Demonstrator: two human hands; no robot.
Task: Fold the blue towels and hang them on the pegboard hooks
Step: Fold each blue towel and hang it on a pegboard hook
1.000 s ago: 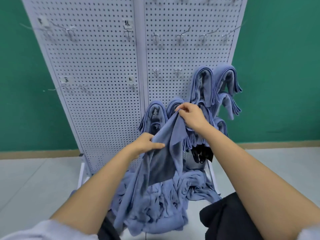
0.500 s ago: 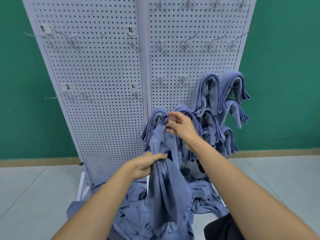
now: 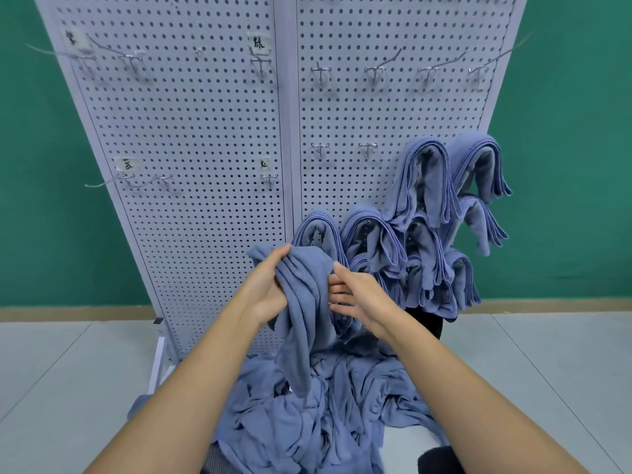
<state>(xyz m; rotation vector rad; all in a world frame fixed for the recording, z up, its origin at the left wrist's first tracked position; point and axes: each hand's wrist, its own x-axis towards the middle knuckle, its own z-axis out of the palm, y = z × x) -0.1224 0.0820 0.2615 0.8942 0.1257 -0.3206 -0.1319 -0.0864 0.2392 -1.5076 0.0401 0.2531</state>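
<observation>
Gripping the top of a blue towel (image 3: 304,302), my left hand (image 3: 268,289) has its fingers curled round a bunched fold, with the thumb up by the cloth's highest edge. The towel hangs from that grip in long creases. Its lower end reaches the pile of loose towels (image 3: 307,415) heaped on the pale floor (image 3: 68,371) near me, at the foot of the white pegboard (image 3: 205,131).

My right hand (image 3: 362,297) is just right of the held towel, fingers straight and spread. The fingertips (image 3: 342,288) touch the cloth's side without closing on it.

Farther off and to the right, the folded towels (image 3: 424,186) are draped over pegs on the lower right part of the board, crowded together and overlapping. The leftmost one sits directly behind the towel I hold. Two hooks (image 3: 369,147) stick out of the board just above and left of that cluster.

A dark shape (image 3: 424,323) shows beneath the hung towels; I cannot tell what it is.
</observation>
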